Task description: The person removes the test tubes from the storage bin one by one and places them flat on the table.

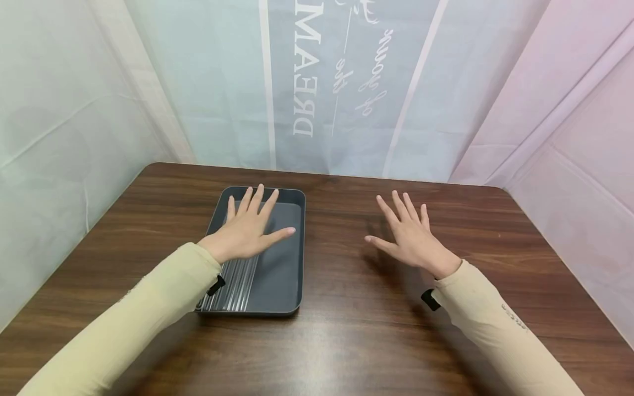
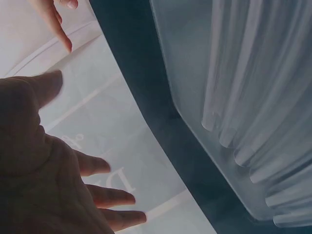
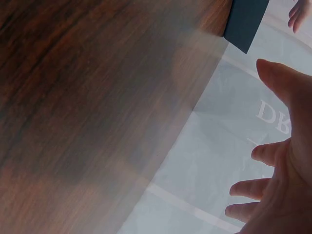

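My left hand (image 1: 247,228) hovers over a dark grey rectangular tray (image 1: 279,275), its fingers spread and holding nothing. Several clear tubes (image 1: 238,286) lie side by side along the tray's left part; the hand and sleeve hide some of them. In the left wrist view the rounded ends of the tubes (image 2: 248,107) show inside the tray wall (image 2: 141,73). To the right of the tray, my right hand (image 1: 413,239) is held above the bare wood, fingers spread, with nothing in it. The right wrist view shows that hand (image 3: 282,170) apart from the tray's corner (image 3: 246,24).
A brown wooden table (image 1: 342,341) carries the tray left of its middle. A pale curtain with white lettering (image 1: 304,71) hangs behind the far edge. White cloth walls stand at the left (image 1: 44,137) and right (image 1: 584,165).
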### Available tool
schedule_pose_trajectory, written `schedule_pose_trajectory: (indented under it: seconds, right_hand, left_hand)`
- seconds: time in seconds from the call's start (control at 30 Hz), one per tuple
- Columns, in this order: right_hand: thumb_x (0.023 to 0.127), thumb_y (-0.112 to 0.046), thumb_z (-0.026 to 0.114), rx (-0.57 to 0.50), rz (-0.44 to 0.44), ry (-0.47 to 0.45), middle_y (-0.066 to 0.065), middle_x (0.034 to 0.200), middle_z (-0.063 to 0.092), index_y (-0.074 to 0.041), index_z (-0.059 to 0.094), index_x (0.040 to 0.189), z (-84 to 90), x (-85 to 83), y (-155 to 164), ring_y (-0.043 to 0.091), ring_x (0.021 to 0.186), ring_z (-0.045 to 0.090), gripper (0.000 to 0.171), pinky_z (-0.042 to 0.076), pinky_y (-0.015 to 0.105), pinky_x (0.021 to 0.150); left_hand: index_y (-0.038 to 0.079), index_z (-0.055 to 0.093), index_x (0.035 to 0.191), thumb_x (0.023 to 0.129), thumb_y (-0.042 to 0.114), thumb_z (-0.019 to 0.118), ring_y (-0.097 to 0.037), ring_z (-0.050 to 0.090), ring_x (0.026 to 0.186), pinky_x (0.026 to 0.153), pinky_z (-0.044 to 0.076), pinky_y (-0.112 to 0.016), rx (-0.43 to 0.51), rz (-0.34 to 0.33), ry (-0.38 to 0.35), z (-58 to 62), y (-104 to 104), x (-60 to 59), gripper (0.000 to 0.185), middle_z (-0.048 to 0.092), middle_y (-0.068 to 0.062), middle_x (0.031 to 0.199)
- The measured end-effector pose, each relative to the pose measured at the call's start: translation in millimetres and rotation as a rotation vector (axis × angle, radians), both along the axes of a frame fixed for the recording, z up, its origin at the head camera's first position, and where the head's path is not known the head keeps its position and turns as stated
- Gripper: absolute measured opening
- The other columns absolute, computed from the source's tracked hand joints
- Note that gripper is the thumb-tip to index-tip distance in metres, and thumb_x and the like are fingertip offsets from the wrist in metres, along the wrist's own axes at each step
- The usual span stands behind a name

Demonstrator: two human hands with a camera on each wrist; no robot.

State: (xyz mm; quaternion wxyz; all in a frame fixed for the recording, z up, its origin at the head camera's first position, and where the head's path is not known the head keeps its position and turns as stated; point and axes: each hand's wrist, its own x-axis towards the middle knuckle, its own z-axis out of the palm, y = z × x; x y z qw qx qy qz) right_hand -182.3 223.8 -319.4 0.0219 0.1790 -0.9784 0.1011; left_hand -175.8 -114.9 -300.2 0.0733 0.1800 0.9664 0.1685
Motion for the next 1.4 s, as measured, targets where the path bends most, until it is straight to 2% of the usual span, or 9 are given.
schedule_pose_trajectory:
  seconds: [0.17, 0.47, 0.73, 0.87, 1.0, 1.2, 1.4]
  right_hand:
    - [0.089, -0.047, 0.061, 0.021, 0.011, -0.003, 0.028, 0.156, 0.011, -0.01, 0.021, 0.153, 1.7, 2.0, 1.1, 0.044, 0.146, 0.0, 0.084, 0.002, 0.072, 0.111]
    - [0.091, -0.035, 0.062, 0.021, 0.066, -0.011, 0.027, 0.153, 0.022, -0.004, 0.033, 0.148, 6.1, 5.7, 0.5, 0.045, 0.145, 0.01, 0.071, 0.009, 0.07, 0.112]
    - [0.091, -0.026, 0.064, -0.023, 0.166, 0.023, 0.032, 0.146, 0.033, 0.002, 0.044, 0.14, 4.2, 8.4, 2.4, 0.049, 0.139, 0.024, 0.06, 0.025, 0.067, 0.109]
    - [0.09, -0.025, 0.064, -0.039, 0.203, 0.033, 0.03, 0.144, 0.036, 0.002, 0.046, 0.138, 4.7, 9.8, 2.3, 0.047, 0.138, 0.029, 0.057, 0.031, 0.066, 0.106]
    - [0.091, -0.024, 0.064, -0.057, 0.225, 0.025, 0.03, 0.145, 0.036, 0.002, 0.047, 0.137, 5.5, 11.2, -0.6, 0.044, 0.137, 0.032, 0.055, 0.033, 0.062, 0.107]
    - [0.092, -0.027, 0.063, -0.064, 0.227, -0.012, 0.029, 0.146, 0.035, 0.0, 0.047, 0.138, 6.9, 13.0, -6.5, 0.044, 0.136, 0.034, 0.056, 0.036, 0.057, 0.107]
    - [0.092, -0.025, 0.062, -0.061, 0.227, -0.03, 0.03, 0.146, 0.034, 0.001, 0.046, 0.139, 9.1, 14.0, -7.8, 0.045, 0.136, 0.034, 0.056, 0.037, 0.058, 0.106]
  left_hand:
    - [0.004, 0.012, 0.154, 0.098, 0.05, 0.042, -0.046, -0.003, 0.145, 0.111, -0.01, -0.069, 0.006, -0.001, -0.019, 0.8, -5.5, 3.0, 0.078, -0.004, -0.026, 0.158]
    - [0.0, 0.02, 0.152, 0.097, 0.041, 0.048, -0.051, 0.004, 0.143, 0.109, -0.004, -0.073, -0.025, -0.008, -0.017, 3.5, -20.4, 10.8, 0.074, 0.005, -0.032, 0.155]
    - [-0.002, 0.022, 0.15, 0.097, 0.042, 0.049, -0.053, 0.014, 0.14, 0.106, 0.005, -0.077, -0.045, 0.033, -0.023, 1.9, -32.2, 20.8, 0.074, 0.012, -0.034, 0.153]
    - [-0.005, 0.018, 0.15, 0.097, 0.037, 0.051, -0.055, 0.019, 0.137, 0.107, 0.019, -0.073, -0.043, 0.059, -0.029, 2.3, -40.2, 25.5, 0.076, 0.012, -0.036, 0.152]
    - [-0.007, 0.014, 0.15, 0.096, 0.03, 0.053, -0.057, 0.027, 0.133, 0.098, 0.037, -0.069, -0.042, 0.08, -0.039, 3.7, -50.5, 30.0, 0.076, 0.013, -0.039, 0.15]
    - [-0.007, 0.014, 0.15, 0.094, 0.027, 0.055, -0.058, 0.035, 0.127, 0.089, 0.043, -0.068, -0.063, 0.108, -0.058, 4.8, -61.9, 36.3, 0.077, 0.019, -0.04, 0.147]
    - [-0.012, 0.011, 0.148, 0.092, 0.02, 0.055, -0.055, 0.048, 0.117, 0.082, 0.051, -0.057, -0.071, 0.1, -0.093, 3.1, -68.5, 35.3, 0.078, 0.025, -0.041, 0.145]
